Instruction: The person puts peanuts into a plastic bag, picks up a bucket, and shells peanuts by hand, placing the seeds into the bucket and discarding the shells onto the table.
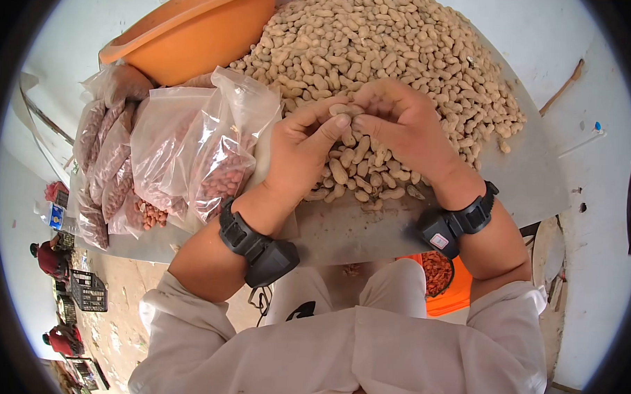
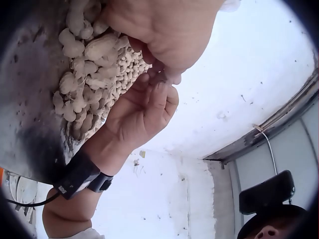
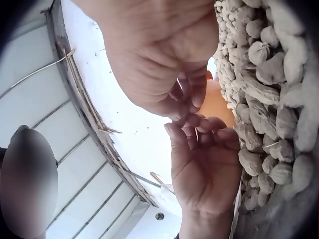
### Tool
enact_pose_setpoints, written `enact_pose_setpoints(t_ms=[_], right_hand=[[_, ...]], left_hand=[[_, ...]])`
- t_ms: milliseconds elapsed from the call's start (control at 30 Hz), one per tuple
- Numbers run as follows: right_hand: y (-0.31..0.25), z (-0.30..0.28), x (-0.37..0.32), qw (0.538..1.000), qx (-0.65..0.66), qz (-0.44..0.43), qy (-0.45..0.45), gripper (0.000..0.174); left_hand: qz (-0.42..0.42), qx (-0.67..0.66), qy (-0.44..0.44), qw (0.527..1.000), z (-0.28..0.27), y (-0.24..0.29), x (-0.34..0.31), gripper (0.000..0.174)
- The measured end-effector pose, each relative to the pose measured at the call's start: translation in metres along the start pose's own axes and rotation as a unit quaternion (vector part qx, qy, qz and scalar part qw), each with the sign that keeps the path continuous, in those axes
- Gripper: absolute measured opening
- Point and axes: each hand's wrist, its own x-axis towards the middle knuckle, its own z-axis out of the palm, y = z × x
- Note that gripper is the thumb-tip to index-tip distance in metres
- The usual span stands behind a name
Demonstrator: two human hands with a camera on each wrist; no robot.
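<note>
Both hands meet above the near edge of a big heap of unshelled peanuts (image 1: 376,46). A peanut (image 1: 345,110) is pinched between the fingertips of the left hand (image 1: 300,146) and the right hand (image 1: 405,127), thumbs close together. In the left wrist view the left hand (image 2: 159,30) and right hand (image 2: 142,112) touch at the fingertips, and the peanut is mostly hidden. From the right wrist view, the right hand (image 3: 154,55) is above and the left hand (image 3: 207,169) shows its palm, fingers curled inward.
Clear plastic bags of reddish kernels (image 1: 222,173) lie left of the hands, below an orange basin (image 1: 196,36). Under the metal tabletop (image 1: 342,233) stands an orange container (image 1: 458,292) with a bowl of red pieces. Two people sit by crates at far left.
</note>
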Motion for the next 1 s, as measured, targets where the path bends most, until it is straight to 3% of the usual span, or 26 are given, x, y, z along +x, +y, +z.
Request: enact_pose_setpoints(t_ms=[133,233,533,700,900,1000], right_hand=[[-0.001,0.007,-0.002,0.999,-0.024,0.024,-0.021,0.019],[-0.005,0.008,-0.003,0.996,-0.069,0.037,-0.032,0.026],[-0.002,0.017,-0.007,0.989,-0.143,0.038,0.022,0.029],[-0.004,0.018,-0.007,0.986,-0.156,0.058,0.027,0.030],[0.000,0.020,-0.007,0.992,-0.104,0.062,0.047,0.031],[0.000,0.020,-0.006,0.987,0.069,0.144,0.030,0.026]], left_hand=[[0.126,0.167,0.009,0.978,-0.006,-0.003,0.003,0.022],[0.147,0.210,0.015,0.967,-0.007,-0.005,0.003,0.020],[0.103,0.206,0.019,0.973,-0.004,-0.009,0.004,0.017],[0.036,0.167,0.016,0.985,0.002,-0.003,0.003,0.019],[-0.008,0.119,-0.004,0.993,-0.001,-0.005,0.006,0.021],[-0.024,0.073,-0.003,0.997,0.000,-0.006,0.006,0.022]])
